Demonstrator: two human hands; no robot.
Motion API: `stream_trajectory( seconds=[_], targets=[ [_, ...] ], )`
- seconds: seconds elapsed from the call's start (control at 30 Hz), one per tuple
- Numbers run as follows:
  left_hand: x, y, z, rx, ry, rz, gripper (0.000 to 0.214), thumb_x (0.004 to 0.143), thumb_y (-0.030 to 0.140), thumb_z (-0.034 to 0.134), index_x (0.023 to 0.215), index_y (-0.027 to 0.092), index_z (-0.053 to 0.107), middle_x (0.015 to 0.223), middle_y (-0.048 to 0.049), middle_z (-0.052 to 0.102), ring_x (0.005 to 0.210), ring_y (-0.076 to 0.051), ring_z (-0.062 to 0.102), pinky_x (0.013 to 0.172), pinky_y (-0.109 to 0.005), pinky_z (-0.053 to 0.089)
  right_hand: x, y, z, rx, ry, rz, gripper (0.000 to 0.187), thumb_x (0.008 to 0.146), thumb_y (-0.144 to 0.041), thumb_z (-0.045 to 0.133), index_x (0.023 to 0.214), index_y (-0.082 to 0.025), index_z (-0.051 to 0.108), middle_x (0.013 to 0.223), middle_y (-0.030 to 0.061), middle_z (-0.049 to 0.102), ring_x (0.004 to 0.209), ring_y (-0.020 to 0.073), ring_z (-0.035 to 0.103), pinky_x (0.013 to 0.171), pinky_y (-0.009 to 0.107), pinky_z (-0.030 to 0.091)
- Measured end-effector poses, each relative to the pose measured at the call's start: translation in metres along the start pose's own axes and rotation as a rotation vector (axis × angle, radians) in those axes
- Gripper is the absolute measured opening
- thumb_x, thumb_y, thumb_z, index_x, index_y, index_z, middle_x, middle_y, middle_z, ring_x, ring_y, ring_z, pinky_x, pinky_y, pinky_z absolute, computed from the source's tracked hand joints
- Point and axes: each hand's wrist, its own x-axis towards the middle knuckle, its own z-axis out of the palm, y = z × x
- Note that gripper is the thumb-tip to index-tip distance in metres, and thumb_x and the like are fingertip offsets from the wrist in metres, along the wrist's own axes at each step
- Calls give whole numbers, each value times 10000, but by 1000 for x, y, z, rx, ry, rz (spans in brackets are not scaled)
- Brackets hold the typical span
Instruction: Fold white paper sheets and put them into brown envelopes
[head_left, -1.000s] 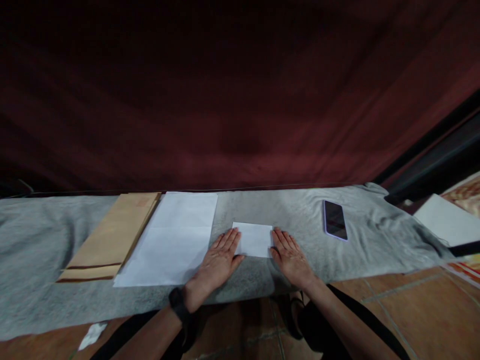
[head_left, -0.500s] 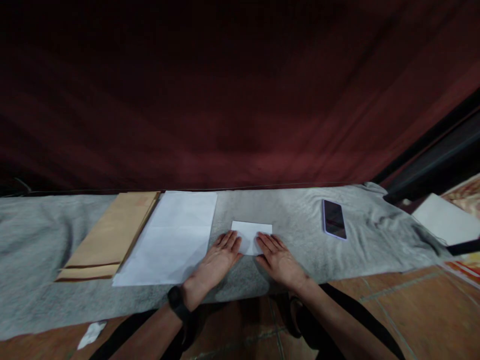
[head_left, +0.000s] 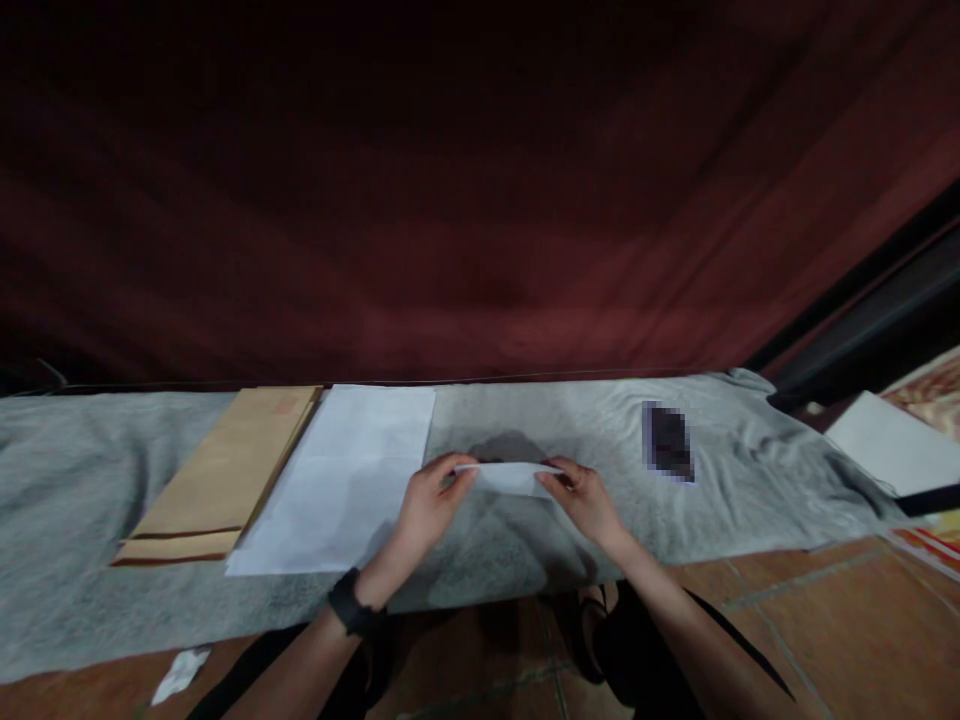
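A small folded sheet of white paper [head_left: 508, 479] is raised over the grey cloth, tilted so that it looks like a narrow strip. My left hand [head_left: 435, 500] pinches its left end between thumb and fingers. At the right end, my right hand [head_left: 585, 500] grips it the same way. Just left of my left hand lies a stack of larger white paper sheets [head_left: 352, 470]. Beyond that stack are several brown envelopes [head_left: 217, 465], piled flat.
Grey cloth [head_left: 495, 560] covers the long surface in front of me. A phone [head_left: 669, 442], blurred by pixels, rests on the right. A dark red curtain [head_left: 480, 250] hangs behind. Crumpled white paper [head_left: 180, 672] lies on the tiled floor [head_left: 840, 620]. A white flat object [head_left: 892, 440] is at far right.
Both hands were lying flat on the folded paper against the cloth. Now they hold it by its two ends, lifted and tilted, and the hands are slightly farther apart.
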Motion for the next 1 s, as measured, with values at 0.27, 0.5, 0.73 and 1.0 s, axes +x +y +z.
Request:
stream_trajectory(
  seconds=[0.27,0.5,0.73,1.0],
  targets=[
    [8,-15,20,-201,-79,-315,510,875,218,578,1374,157,494,678,46,596,636,-156,605,610,-259,463,15,18,25,160,126,210,282,911,-386,518,1010,-182,687,760,18,670,677,188,620,621,307,523],
    [3,-27,39,298,-87,-122,617,900,104,482,1501,196,375,1198,-111,704,986,-246,701,866,-385,555,1,4,45,-479,198,-166,549,987,-288,434,1519,-171,367,1483,167,481,1341,299,478,1073,515,456],
    [-7,-20,45,600,3,76,490,985,183,370,1470,149,430,1452,-169,538,1331,-286,530,1089,-480,451,-23,-2,82,-636,-56,-309,526,1043,-304,373,1549,-161,354,1603,79,373,1464,236,357,1224,474,277],
    [-48,-28,69,705,-131,269,738,1004,548,369,1559,76,257,1582,-196,387,1499,-290,302,1200,-489,325,-28,10,88,-772,6,-303,550,1005,-199,372,1548,-117,346,1598,85,372,1483,215,323,1237,429,239]
  ],
)
